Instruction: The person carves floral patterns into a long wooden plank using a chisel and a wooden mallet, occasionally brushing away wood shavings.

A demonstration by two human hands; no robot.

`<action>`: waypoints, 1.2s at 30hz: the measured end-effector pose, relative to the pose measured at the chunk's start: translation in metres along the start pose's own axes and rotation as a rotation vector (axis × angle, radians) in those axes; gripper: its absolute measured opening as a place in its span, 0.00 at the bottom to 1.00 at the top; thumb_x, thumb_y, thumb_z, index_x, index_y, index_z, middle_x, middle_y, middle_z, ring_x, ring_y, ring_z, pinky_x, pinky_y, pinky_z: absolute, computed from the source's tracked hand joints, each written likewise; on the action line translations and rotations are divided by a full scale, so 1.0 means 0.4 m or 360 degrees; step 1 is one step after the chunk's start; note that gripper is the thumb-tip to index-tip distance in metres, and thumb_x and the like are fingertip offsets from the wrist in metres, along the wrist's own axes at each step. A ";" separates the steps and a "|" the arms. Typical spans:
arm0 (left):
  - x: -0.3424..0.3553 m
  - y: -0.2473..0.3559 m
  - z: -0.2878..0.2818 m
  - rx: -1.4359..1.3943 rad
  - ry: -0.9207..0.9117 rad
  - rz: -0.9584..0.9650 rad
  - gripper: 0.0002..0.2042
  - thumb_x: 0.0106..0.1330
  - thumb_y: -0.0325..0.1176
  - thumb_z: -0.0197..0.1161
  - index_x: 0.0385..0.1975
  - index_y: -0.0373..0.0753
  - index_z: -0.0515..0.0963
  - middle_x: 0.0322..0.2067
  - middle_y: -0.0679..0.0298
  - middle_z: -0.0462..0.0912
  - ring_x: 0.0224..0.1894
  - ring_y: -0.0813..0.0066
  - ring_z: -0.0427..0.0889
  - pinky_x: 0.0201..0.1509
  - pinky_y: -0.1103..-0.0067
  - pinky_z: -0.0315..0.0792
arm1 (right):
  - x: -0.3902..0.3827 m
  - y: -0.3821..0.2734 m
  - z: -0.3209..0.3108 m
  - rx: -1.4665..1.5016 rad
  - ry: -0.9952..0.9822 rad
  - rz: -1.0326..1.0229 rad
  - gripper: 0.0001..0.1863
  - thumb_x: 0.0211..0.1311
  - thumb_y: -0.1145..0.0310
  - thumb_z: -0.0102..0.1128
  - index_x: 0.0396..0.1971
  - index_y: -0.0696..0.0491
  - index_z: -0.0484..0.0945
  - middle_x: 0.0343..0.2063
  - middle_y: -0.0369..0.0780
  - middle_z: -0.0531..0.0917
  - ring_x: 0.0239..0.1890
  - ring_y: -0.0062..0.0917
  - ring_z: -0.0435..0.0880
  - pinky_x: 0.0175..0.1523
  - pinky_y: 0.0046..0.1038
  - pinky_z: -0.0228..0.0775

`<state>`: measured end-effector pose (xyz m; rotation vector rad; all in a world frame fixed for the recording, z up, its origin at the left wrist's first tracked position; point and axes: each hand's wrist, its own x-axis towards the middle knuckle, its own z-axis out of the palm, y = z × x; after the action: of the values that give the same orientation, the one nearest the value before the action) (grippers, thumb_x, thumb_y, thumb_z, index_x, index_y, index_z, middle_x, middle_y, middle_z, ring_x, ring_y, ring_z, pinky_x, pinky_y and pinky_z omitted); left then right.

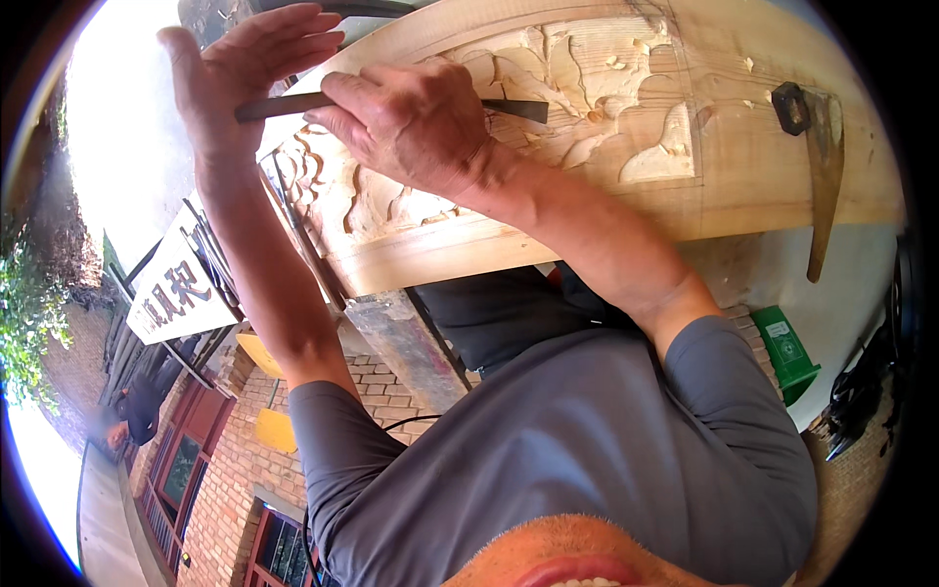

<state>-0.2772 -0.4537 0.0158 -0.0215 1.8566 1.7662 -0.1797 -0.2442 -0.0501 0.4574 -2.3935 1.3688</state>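
My right hand (416, 122) is wrapped round a dark metal chisel (518, 110), held nearly level across a wooden board (753, 201). The chisel's flat end points right, over carved leaf-like relief (558, 68); whether it touches the wood I cannot tell. Its other end reaches left to the heel of my left hand (249, 73). That hand is open, its fingers stretched out and thumb apart. Loose pale chips lie on the carving. My right hand and forearm hide part of the relief.
A hammer with a dark faceted head (790, 108) and wooden handle (824, 196) lies on the board's right end, its handle overhanging the near edge. Several slim tools (293, 225) lie along the left end. A green bin (784, 352) stands at right; a person (137, 411) is far left.
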 end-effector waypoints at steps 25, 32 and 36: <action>-0.020 0.029 -0.072 -0.0031 -0.0373 -0.0098 0.69 0.62 0.92 0.20 0.63 0.24 0.81 0.58 0.42 0.89 0.62 0.50 0.90 0.72 0.63 0.80 | 0.036 -0.011 0.059 0.0087 0.0143 -0.0076 0.13 0.67 0.53 0.77 0.33 0.48 0.89 0.24 0.39 0.90 0.24 0.31 0.92 0.28 0.35 0.82; -0.068 0.027 -0.142 -0.0166 -0.0025 -0.0013 0.75 0.57 0.93 0.11 0.69 0.19 0.75 0.61 0.34 0.85 0.66 0.43 0.86 0.76 0.57 0.76 | 0.030 -0.006 0.048 0.0068 -0.0068 -0.0066 0.14 0.69 0.54 0.76 0.32 0.49 0.88 0.23 0.40 0.89 0.23 0.30 0.90 0.27 0.35 0.82; -0.025 0.012 0.055 0.0030 0.0072 -0.0109 0.64 0.67 0.90 0.26 0.46 0.23 0.88 0.43 0.43 0.93 0.44 0.51 0.95 0.51 0.67 0.90 | 0.007 0.000 0.038 0.0017 0.0039 -0.0041 0.11 0.68 0.55 0.77 0.34 0.46 0.90 0.22 0.38 0.89 0.20 0.29 0.88 0.25 0.33 0.80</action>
<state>-0.2620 -0.4366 0.0249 -0.1174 1.8818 1.7143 -0.1843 -0.2577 -0.0559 0.4700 -2.3534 1.3688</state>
